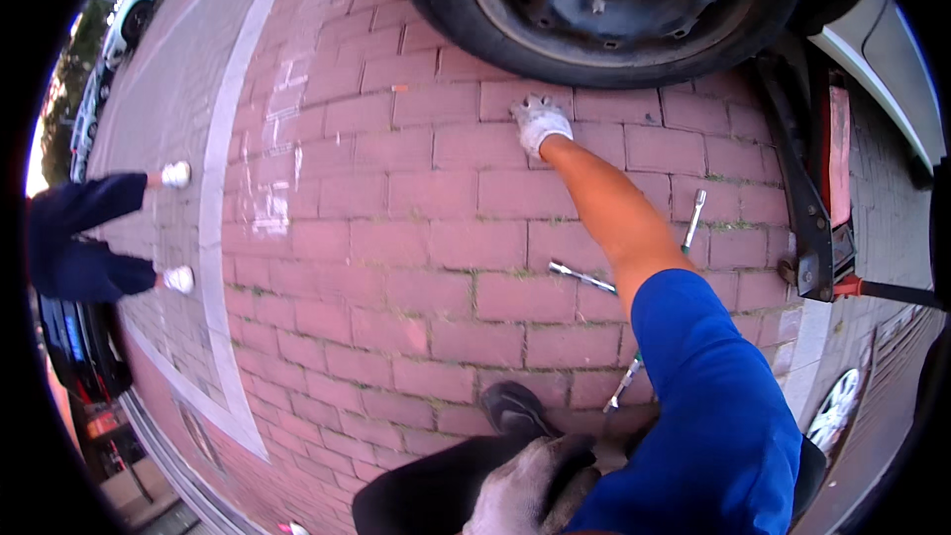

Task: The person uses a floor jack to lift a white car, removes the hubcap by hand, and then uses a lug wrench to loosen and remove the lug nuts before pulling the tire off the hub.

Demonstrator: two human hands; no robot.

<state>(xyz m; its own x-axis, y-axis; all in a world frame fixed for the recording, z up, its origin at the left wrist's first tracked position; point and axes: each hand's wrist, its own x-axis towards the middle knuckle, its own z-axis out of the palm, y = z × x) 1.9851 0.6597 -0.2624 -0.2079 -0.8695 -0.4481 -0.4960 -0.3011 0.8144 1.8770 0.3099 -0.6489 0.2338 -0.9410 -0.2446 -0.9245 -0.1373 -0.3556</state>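
Observation:
My right hand (542, 125), in a white glove with grey fingers, reaches down to the red brick paving just below a black tyre (594, 74). Its small, foreshortened fingers look apart, with nothing visible in them. The tyre sits on a dark steel wheel (649, 15), where one stud or bolt sticks out near the hub. Low in the picture, my left hand (510, 490), gloved too, is curled by my knee; whatever it may hold is hidden. Under my right arm lies a chrome cross wrench (584, 276) with green parts, its middle covered by my sleeve.
A black and red jack (812, 198) stands at the right, beside a white car panel (882, 69). Farther down lies a silver wheel cover (835, 408). At the left stands another person in dark shorts (84, 238). Parked cars (144, 0) line the far left.

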